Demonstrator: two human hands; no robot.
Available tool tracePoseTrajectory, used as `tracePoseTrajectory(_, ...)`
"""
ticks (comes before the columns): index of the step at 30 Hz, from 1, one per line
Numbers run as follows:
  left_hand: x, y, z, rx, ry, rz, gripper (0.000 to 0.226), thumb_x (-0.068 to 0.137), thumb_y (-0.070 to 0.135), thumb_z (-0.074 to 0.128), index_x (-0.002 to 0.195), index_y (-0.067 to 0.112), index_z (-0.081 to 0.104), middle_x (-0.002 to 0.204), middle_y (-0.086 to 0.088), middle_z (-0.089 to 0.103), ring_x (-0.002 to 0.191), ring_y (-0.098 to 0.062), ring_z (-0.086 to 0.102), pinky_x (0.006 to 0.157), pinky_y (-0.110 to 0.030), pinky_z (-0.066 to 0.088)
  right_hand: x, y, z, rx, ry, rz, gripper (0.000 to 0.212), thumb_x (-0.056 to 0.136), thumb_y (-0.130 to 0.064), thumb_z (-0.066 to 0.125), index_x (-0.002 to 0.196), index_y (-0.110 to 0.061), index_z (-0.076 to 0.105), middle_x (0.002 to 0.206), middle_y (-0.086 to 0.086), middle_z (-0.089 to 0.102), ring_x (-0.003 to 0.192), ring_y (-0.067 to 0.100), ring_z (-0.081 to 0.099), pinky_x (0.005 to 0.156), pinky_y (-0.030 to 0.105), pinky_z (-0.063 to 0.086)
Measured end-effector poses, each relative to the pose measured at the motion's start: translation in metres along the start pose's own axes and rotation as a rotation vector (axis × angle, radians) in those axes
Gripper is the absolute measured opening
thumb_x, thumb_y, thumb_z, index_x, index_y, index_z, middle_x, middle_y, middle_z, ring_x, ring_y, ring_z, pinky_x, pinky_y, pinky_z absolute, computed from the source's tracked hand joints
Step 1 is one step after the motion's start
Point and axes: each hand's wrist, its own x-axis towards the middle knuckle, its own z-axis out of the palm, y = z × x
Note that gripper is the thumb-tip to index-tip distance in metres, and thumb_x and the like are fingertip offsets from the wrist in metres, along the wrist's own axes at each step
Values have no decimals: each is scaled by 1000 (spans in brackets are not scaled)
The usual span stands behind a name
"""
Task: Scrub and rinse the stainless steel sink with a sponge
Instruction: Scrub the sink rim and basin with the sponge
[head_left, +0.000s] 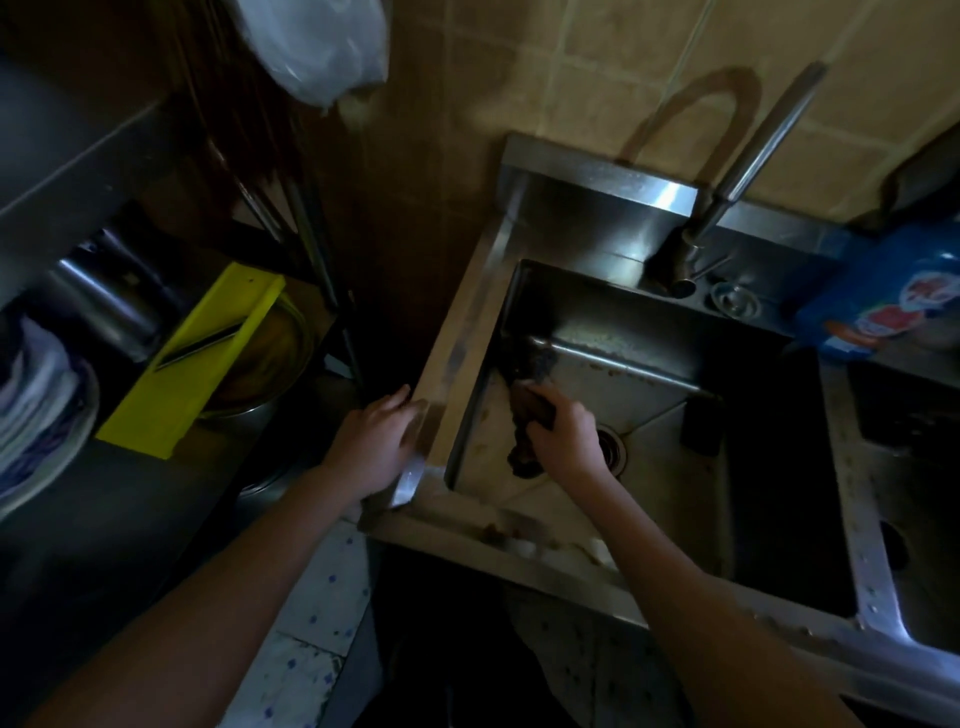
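Your right hand (563, 436) is down in the left basin of the sink (457, 353), fingers clenched round the sponge (525, 415) and pressing it against the floor near the left wall, just beside the drain (612, 451). The light is poor and the sponge reads as a dark, ragged lump trailing below your knuckles, so I can't say where it ends or whether part of it is loose. Your left hand (376, 441) holds nothing. It lies with relaxed fingers over the left rim, near the front corner, and seems to be bracing you. No water shows from the faucet (753, 156), so I'd judge you're in the scrubbing stage, with rinsing to come. The drain is the first thing to watch. If a frayed piece of sponge tears off this close to it, it could go down or lodge there. Your bracing hand sits on a thin metal edge by a bright, sharp-looking corner, and a hard stroke on wet steel could make it slide and scrape. Brown residue (498, 530) clings to the front rim, and more speckles the back wall. Both are easy to miss in this dimness if you work only the floor. A small dark block (701, 423) stands in the basin to the right of the drain, and grime will likely stay beneath it unless you lift it. The blue detergent bag (893, 296) sits near the faucet, so careless rinsing could soak it.
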Motion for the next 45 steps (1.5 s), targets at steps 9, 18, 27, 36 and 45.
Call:
tracePoseTrajectory(9, -23, -21, 7, -8, -89, 50, 46, 96, 29, 45, 142, 24, 36, 156, -3, 22, 138, -24, 30, 107, -46, 33, -66, -27, 47, 91, -81, 28, 49, 83, -2, 57, 128, -22, 56, 116, 6, 63, 101, 17, 57, 82, 20, 44)
tracePoseTrajectory(18, -37, -33, 13, -32, -76, 48, 46, 98, 27, 41, 143, 26, 35, 156, -1, 21, 137, -26, 32, 108, -46, 33, -89, -48, 89, -79, -92, -77, 46, 87, -9, 56, 132, -17, 52, 126, 8, 59, 113, 26, 51, 100, 32, 41)
tracePoseTrajectory(27, -37, -45, 15, -28, -46, 53, 45, 96, 28, 44, 141, 27, 38, 156, 2, 22, 137, -23, 31, 107, -41, 31, -103, -37, 108, -529, -78, -132, 36, 90, -25, 55, 125, -18, 54, 130, 9, 54, 116, 32, 43, 91, 42, 39)
tracePoseTrajectory(36, -33, -22, 25, -5, -72, 152, 43, 95, 25, 44, 139, 23, 42, 154, -3, 26, 137, -23, 32, 107, -40, 32, -124, 15, 60, -618, -8, 67, 39, 90, -42, 39, 122, -26, 56, 133, 0, 53, 116, 26, 46, 89, 41, 38)
tracePoseTrajectory(45, -36, 5, 30, 25, -141, 190, 45, 98, 26, 41, 143, 24, 36, 156, -2, 19, 141, -23, 23, 113, -42, 25, -143, 45, 24, -505, -18, 257, 37, 98, -32, 42, 134, -24, 48, 137, 8, 40, 122, 29, 37, 97, 39, 45)
